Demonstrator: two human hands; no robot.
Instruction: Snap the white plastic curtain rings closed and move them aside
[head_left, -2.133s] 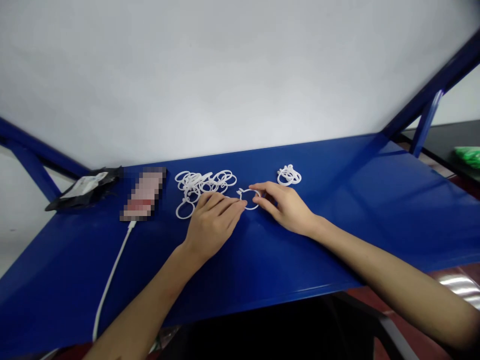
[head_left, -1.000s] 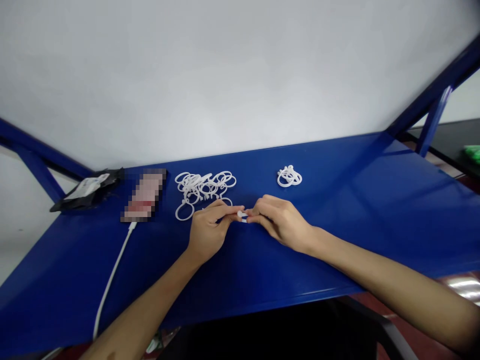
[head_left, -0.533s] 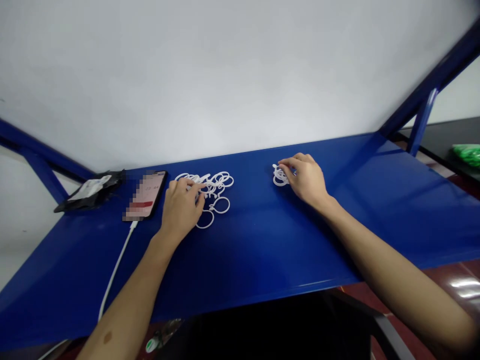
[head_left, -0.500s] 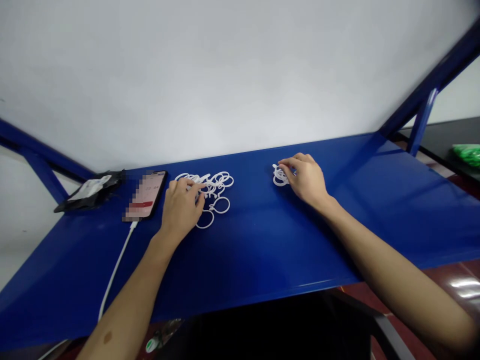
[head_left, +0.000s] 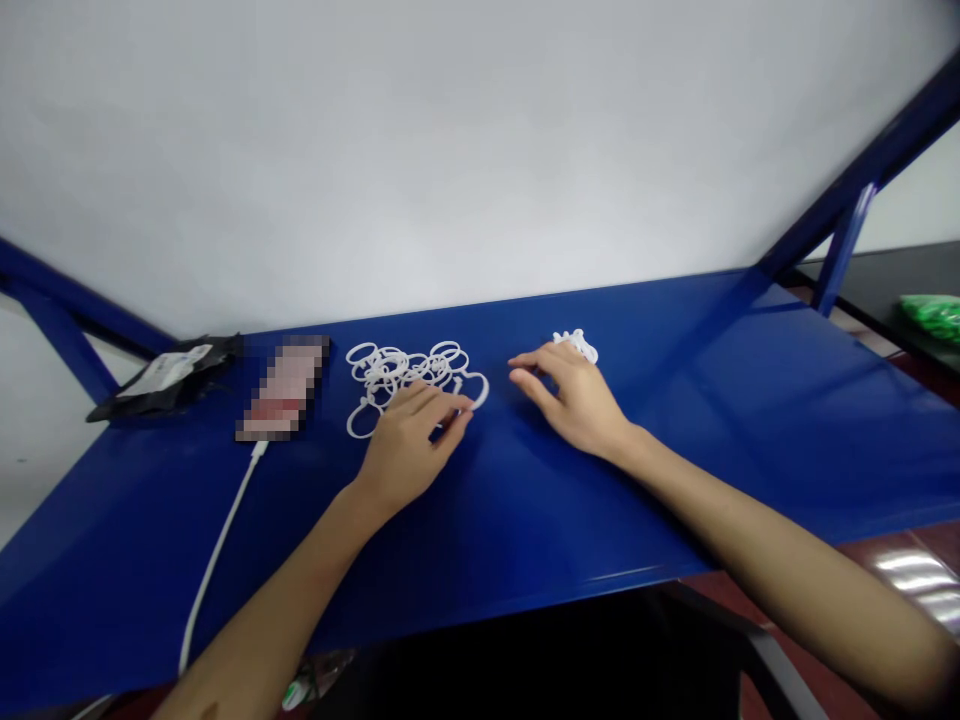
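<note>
My left hand [head_left: 411, 440] pinches a white plastic ring [head_left: 480, 388] between thumb and index finger, just off the right side of a loose pile. That pile of white rings [head_left: 386, 365], several of them with small clasp-like ends, lies on the blue table [head_left: 510, 520] and is partly covered by the hand. My right hand [head_left: 574, 395] is empty, thumb and fingers apart, reaching left toward the pinched ring without touching it. Behind its knuckles sits a smaller white heap of rings [head_left: 581, 345], partly hidden.
Left of the pile lies a phone [head_left: 285, 390], its screen blurred, with a white cable [head_left: 221, 560] running to the front edge. A black plastic bag [head_left: 169, 378] with a white label is farther left. Blue frame bars stand at both ends, and a white wall rises behind.
My right hand has left the small heap and moved left, its fingers opening. My left hand has shifted right and now holds one ring at the pile's edge.
</note>
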